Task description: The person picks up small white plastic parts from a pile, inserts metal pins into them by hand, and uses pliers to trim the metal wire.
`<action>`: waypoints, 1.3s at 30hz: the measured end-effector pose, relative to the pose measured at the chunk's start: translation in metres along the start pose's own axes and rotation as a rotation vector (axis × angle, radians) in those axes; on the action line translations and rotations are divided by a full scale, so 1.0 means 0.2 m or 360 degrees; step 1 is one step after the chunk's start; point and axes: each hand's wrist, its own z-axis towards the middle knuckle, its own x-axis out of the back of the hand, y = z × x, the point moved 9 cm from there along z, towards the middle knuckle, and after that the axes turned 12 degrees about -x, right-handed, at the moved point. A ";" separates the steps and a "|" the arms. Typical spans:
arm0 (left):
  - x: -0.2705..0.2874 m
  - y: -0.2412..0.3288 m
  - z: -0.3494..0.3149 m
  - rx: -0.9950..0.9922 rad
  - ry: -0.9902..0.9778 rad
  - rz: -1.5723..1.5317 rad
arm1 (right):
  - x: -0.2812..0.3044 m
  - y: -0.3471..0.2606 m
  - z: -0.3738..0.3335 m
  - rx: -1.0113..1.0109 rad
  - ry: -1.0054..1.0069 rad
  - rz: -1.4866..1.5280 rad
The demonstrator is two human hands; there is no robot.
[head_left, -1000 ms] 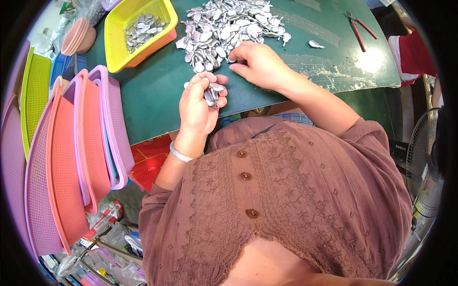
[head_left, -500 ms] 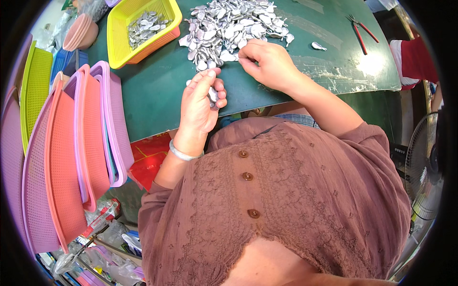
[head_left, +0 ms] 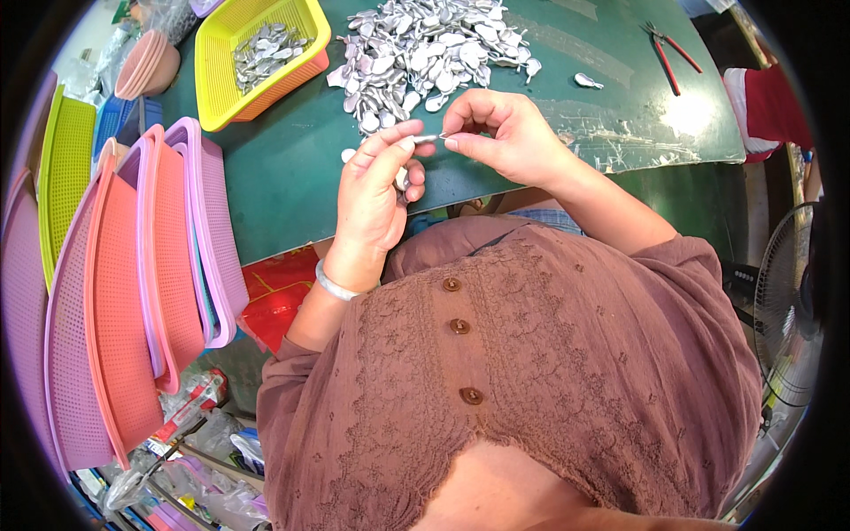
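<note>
My left hand (head_left: 376, 190) is closed around a few small silver-grey metal pieces (head_left: 403, 180) against its palm. Between its thumb and forefinger it also holds one flat metal piece (head_left: 427, 139). My right hand (head_left: 512, 142) pinches the narrow end of that same piece, so both hands meet on it above the table's near edge. Just beyond them spreads a heap of like metal pieces (head_left: 434, 53), rounded with thin tails. More pieces (head_left: 268, 55) lie in a yellow basket (head_left: 212, 84) at the far left.
Red-handled pliers (head_left: 670, 64) and one loose metal piece (head_left: 587, 81) lie on the green table (head_left: 620, 133) to the right. Stacked pink and purple baskets (head_left: 168, 257) stand at the left. A black fan (head_left: 788, 301) is at the right, below a person's red sleeve (head_left: 779, 106).
My right hand has drawn back from the heap's near edge with a metal piece and brought it to my left fingertips. My left forefinger and thumb have parted to take it.
</note>
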 end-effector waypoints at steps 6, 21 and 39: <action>0.01 0.00 0.00 -0.0065 -0.0057 0.0001 | -0.01 -0.07 -0.04 0.0261 0.0103 -0.0176; 0.06 -0.05 0.00 0.0143 0.0035 -0.0272 | 0.03 -0.01 0.08 0.0295 0.0384 -0.1454; 0.08 -0.08 0.02 0.0185 0.0055 -0.0140 | 0.11 -0.05 0.11 0.0483 0.0608 -0.1462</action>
